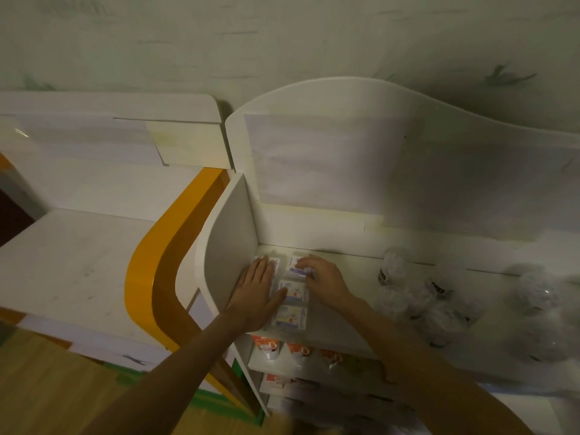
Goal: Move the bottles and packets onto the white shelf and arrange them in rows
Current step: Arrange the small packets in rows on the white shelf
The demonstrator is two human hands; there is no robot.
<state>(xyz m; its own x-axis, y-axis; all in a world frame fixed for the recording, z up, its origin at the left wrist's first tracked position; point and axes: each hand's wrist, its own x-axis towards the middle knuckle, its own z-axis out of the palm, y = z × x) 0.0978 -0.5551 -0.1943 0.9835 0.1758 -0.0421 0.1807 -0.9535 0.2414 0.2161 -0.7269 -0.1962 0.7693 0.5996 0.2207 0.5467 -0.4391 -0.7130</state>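
Packets (292, 304) are lying flat in two columns running 12 to 6 on the white shelf (345, 312); left hand (255, 288) and right hand (323, 277) are pressing them, fingers together; bottles (417, 296) are clustering at 3.

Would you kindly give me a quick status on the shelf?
Left hand flat on packets, right hand on the back packet. Packets in rows at shelf left end. Bottles clustered right, unsorted.

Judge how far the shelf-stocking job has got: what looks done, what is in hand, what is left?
Done: several white packets lie in two columns at the left end of the white shelf. In hand: the left hand lies flat on the left column while the right hand adjusts the back packet. Left: the clear bottles stand in a loose cluster to the right, not yet in rows.
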